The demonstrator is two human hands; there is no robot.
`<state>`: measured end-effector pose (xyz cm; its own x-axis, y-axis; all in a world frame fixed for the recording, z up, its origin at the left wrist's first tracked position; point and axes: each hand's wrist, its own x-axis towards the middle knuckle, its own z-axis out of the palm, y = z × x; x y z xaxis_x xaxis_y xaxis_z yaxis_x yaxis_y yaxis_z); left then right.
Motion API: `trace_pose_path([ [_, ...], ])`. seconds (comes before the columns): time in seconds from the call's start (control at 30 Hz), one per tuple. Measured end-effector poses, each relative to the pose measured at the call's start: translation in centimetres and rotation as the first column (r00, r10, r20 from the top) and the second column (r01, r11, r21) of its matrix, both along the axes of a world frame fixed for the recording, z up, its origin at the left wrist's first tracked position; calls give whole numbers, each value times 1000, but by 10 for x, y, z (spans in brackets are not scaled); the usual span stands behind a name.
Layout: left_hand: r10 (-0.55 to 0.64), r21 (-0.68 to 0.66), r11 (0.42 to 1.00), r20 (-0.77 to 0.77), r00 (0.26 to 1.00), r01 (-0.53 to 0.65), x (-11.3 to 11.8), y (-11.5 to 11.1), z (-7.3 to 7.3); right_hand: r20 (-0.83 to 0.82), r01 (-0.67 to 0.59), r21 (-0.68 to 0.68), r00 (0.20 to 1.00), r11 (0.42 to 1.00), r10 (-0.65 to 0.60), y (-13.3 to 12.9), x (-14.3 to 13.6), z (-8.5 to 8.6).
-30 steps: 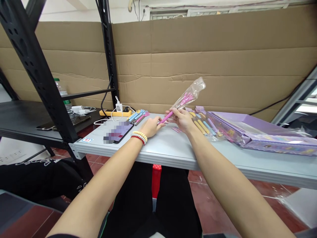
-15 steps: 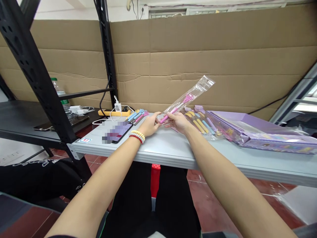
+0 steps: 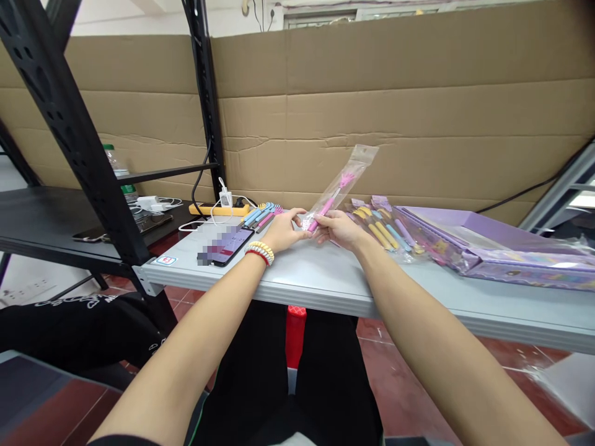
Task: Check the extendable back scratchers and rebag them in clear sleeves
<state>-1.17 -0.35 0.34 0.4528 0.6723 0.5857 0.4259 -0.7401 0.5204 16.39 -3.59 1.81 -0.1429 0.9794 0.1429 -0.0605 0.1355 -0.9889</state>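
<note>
Thumb and fingers of the right hand [image 3: 341, 228] are closed on a pink stick [image 3: 329, 203] through its clear plastic sleeve [image 3: 360, 164], while the left hand's [image 3: 284, 232] grip pinches about the sleeve's lower end. Stick and sleeve slant upward to the right at the centre of the frame, above the worktop [image 3: 320, 269]; the sleeve carries no print large enough to read.

Left of centre lie loose blue, yellow and pink sticks [image 3: 261, 214], just beside a phone [image 3: 232, 244] whose screen is partly pixelated and unreadable. At the worktop's left corner, a small sticker [image 3: 166, 260] shows red marks within a blue border, too small to make out. Right of centre, bagged yellow, blue and purple sticks [image 3: 389, 234] lie beside a purple box [image 3: 530, 269] with pastel patterning, its lettering illegible. White lettering on a black trouser leg [image 3: 83, 328], lower left, cannot be read either.
</note>
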Motion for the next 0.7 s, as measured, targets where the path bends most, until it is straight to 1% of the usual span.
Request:
trace_pose_path([
  [0.1,-3,12,1000,-5,1000,3,0,-1,2,77,-48,-5,996,999,48,-1,-3,-2],
  [0.23,7,83,997,-49,999,-3,0,0,1,173,-107,-33,979,994,111,-4,-7,-3],
  [0.37,82,192,979,-67,994,-68,1,0,-2,229,-140,-95,960,986,158,-7,-8,0],
  [0.5,153,298,947,-94,984,-119,3,-3,-4,234,-155,-132,955,979,183,-7,-8,1],
  [0.6,144,321,942,-112,983,-101,4,-2,-6,236,-151,-141,955,978,182,-5,-8,0],
  [0.7,82,294,955,-110,991,-46,4,-1,-6,260,-141,-146,949,979,175,-3,-7,-3],
])
